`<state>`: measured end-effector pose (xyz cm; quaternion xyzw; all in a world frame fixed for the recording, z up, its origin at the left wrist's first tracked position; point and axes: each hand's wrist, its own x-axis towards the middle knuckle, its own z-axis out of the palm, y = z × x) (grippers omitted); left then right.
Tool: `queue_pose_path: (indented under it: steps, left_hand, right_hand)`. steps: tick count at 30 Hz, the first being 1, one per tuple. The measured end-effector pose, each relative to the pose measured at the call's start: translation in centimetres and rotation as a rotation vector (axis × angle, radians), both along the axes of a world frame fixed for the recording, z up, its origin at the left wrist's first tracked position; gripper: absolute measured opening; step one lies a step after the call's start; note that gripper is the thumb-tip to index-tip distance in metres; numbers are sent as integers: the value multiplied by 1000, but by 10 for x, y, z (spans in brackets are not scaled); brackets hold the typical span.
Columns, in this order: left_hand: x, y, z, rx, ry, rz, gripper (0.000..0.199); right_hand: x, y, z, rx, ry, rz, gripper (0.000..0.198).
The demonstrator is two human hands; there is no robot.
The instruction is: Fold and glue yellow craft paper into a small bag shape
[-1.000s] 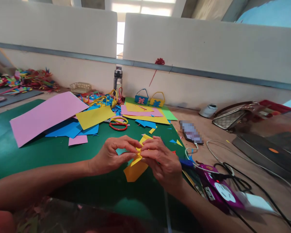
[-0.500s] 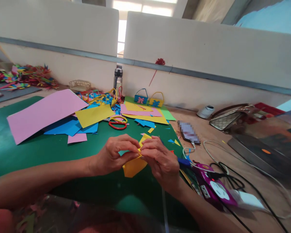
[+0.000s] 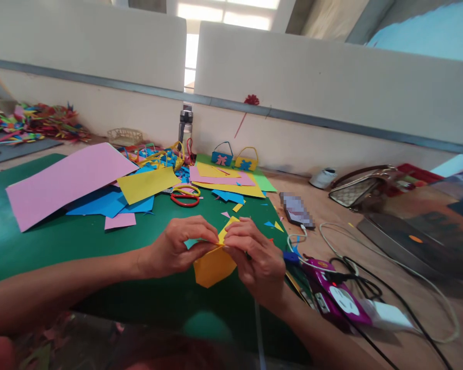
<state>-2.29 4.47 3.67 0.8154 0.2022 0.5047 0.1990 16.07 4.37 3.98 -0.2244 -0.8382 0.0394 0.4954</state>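
Note:
Both hands pinch a yellow foam or paper piece (image 3: 215, 268) along a folded edge, over the near part of the green mat. My left hand (image 3: 183, 241) is closed, thumb and forefinger pressed on the left of the fold. From the other side my right hand (image 3: 256, 257) grips the same piece, fingertips almost meeting the left ones. One panel hangs toward me and another part shows beyond the fingers. Past the hands lie scissors (image 3: 185, 198) with red and yellow handles. Two small handbags, one blue (image 3: 221, 158) and one yellow (image 3: 246, 163), stand at the back.
Pink sheets (image 3: 71, 182), blue sheets and a yellow sheet (image 3: 148, 184) cover the mat's (image 3: 34, 252) left and back. Right of it are a phone (image 3: 297, 209), a purple power strip (image 3: 332, 293) with trailing cables, and a handbag (image 3: 358, 190). A bottle (image 3: 185, 126) stands behind.
The view has shifted slightly. Both hands keep their pinch on the yellow piece, and its near panel now shows a little more fully below the fingers.

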Motion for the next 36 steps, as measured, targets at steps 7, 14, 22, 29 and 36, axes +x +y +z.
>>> queue_pose_path:
  steps: [7,14,22,29,36]
  left_hand:
    - [-3,-5,-2,-217,-76,-74,20]
    - [1,-5,-7,-232,-146,-17,21]
    - [7,-6,-10,-192,-140,141,10]
    - [6,-6,-8,-178,-142,149,10]
    - [2,-1,0,188,-55,194,8]
  right_hand:
    - [-1,-1,1,28,38,-70,16]
    - [-2,-3,4,2,60,-156,11]
    - [-3,-4,0,8,68,-220,11]
    - [-2,-4,1,30,54,-197,12]
    - [-3,0,-1,42,45,-54,18]
